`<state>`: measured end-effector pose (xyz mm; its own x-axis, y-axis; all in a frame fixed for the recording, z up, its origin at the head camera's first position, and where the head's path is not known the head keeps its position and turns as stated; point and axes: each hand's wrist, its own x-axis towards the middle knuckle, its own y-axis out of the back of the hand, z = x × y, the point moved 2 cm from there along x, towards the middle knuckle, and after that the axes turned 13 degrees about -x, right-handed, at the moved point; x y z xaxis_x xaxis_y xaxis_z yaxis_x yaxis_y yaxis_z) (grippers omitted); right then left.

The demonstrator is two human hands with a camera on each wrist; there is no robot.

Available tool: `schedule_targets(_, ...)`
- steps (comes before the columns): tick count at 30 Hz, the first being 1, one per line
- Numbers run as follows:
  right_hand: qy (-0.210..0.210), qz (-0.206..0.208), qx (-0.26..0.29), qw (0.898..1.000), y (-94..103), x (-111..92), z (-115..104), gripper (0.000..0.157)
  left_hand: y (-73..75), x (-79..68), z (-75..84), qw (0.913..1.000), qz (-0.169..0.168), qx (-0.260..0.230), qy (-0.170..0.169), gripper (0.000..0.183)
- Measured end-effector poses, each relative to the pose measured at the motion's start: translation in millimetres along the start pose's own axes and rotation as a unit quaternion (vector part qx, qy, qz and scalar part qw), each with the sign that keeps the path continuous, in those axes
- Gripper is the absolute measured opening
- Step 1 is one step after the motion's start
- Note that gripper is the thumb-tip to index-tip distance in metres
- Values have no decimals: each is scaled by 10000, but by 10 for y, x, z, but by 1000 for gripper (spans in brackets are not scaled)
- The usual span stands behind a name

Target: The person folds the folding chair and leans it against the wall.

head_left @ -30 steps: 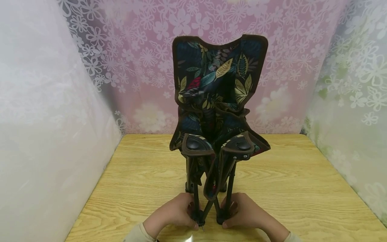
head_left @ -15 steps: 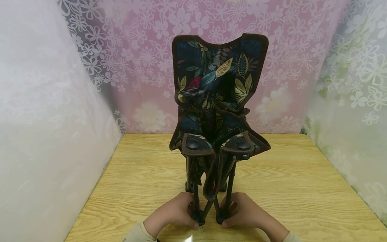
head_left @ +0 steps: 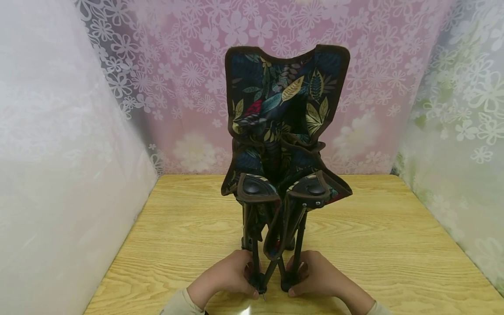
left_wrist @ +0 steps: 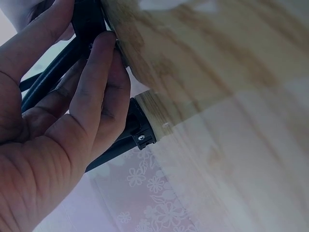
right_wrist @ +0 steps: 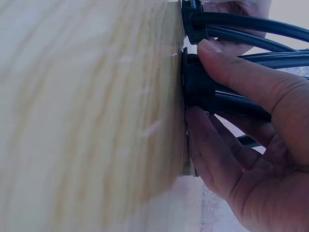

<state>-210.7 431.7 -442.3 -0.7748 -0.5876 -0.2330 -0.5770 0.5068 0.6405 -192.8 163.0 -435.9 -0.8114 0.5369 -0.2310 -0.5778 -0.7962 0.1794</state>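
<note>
A partly folded camping chair point(head_left: 287, 96) stands upright on the wooden table, its dark leaf-print fabric edged in brown and its seat bunched between the tubes. My left hand point(head_left: 232, 276) pinches the black plastic foot point(head_left: 258, 282) at the chair's front left. At the front right, my right hand point(head_left: 320, 274) grips the other foot point(head_left: 289, 282) between thumb and fingers. In the right wrist view, the thumb and fingers lie on either side of the black foot point(right_wrist: 198, 82), right at the tabletop. Black leg tubes point(head_left: 300, 240) cross upward from both feet.
The wooden table point(head_left: 181, 227) extends around the chair. Behind it hangs a pink flowered curtain point(head_left: 189, 109). Pale sheeting flanks the left point(head_left: 71, 153) and a flowered white sheet point(head_left: 460, 144) the right. A rear foot point(left_wrist: 141, 130) rests on the table behind the left hand.
Almost nothing differs. Both hands keep their hold on the front feet, and the right front foot has shifted very slightly to the left.
</note>
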Motion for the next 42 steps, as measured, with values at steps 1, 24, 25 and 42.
schedule_targets(1, 5, -3, 12, 10000, -1, 1, 0, 41, 0, 0, 0, 10000, 4, 6, 0, 35)
schedule_targets(24, -6, 77, -160, 9998, -7, -3, -6, 40, -1, 12, -21, 9999, 80, 97, 52, 38)
schedule_targets(25, -7, 83, -172, 9998, -9, -2, 0, 41, -1, 13, -21, 9999, 77, 91, 59, 37)
schedule_targets(42, 79, 118, -213, 9997, -18, 29, 7, 40, 19, 31, -30, 9999, 93, 60, 70, 38)
